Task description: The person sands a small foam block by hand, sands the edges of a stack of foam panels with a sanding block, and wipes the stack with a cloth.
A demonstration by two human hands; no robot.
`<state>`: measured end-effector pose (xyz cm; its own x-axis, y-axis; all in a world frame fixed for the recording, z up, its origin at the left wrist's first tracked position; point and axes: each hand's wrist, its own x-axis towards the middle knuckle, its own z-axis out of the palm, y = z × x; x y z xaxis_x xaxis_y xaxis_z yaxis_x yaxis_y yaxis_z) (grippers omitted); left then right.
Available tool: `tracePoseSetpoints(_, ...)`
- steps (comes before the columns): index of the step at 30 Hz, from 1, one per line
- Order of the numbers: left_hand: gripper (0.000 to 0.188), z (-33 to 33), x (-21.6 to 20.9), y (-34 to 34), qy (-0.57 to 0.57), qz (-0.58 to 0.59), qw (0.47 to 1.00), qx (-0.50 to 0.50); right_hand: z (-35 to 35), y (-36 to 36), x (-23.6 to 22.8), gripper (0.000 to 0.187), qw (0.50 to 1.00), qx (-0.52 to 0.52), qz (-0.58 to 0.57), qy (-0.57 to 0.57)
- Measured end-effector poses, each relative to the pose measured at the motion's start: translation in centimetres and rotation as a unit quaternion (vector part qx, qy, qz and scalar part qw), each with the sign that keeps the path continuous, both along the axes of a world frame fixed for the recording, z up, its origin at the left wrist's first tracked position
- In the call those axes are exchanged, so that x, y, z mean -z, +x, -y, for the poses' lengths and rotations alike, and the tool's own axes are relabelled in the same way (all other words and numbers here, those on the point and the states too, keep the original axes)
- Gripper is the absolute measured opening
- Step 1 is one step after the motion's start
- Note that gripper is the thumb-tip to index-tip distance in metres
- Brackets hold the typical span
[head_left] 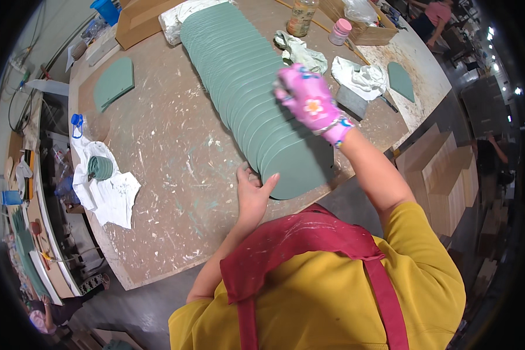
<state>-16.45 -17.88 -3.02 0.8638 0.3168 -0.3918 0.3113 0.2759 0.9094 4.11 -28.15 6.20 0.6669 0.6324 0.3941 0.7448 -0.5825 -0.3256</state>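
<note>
A long row of overlapping green panels (pixel 245 87) with rounded ends runs from the far side of the table to its near edge. At the nearest panel (pixel 297 163), my bare left hand (pixel 252 195) grips the lower left rim, thumb on the face and fingers at the edge. My right hand (pixel 312 102), in a pink flowered glove, is over the right side of the row. Its fingers are bent together and slightly blurred; whatever they may hold is hidden. Just right of the glove lies a grey block (pixel 352 102) beside a crumpled white cloth (pixel 360 77).
Loose green panels lie at the left (pixel 115 83) and right (pixel 401 81). A white cloth (pixel 108 192) carries a green coil-like roll (pixel 100 168). Behind the row stand a jar (pixel 301 18), a pink-lidded bottle (pixel 339 32) and a cardboard box (pixel 143 23). Wooden boxes (pixel 440 175) stand right.
</note>
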Motion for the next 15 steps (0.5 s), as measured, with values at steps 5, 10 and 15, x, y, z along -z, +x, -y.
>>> tracePoseSetpoints(5, 0.079, -0.4, 0.1, -0.1, 0.006, -0.018, 1.0, -0.001, 4.9, 2.1, 0.5, 0.03, 0.979, 0.193, -0.019, -0.065)
tracePoseSetpoints(10, 0.077, 0.0, 0.1, 0.1, -0.004, 0.007, 1.0, 0.011, -0.2, -0.7, 0.9, 0.04, 0.978, -0.182, -0.06, 0.083)
tracePoseSetpoints(15, 0.07, 0.1, -0.1, 0.0, -0.024, 0.024, 0.999, 0.001, -8.3, -4.7, 0.6, 0.014, 0.947, -0.233, 0.149, -0.164)
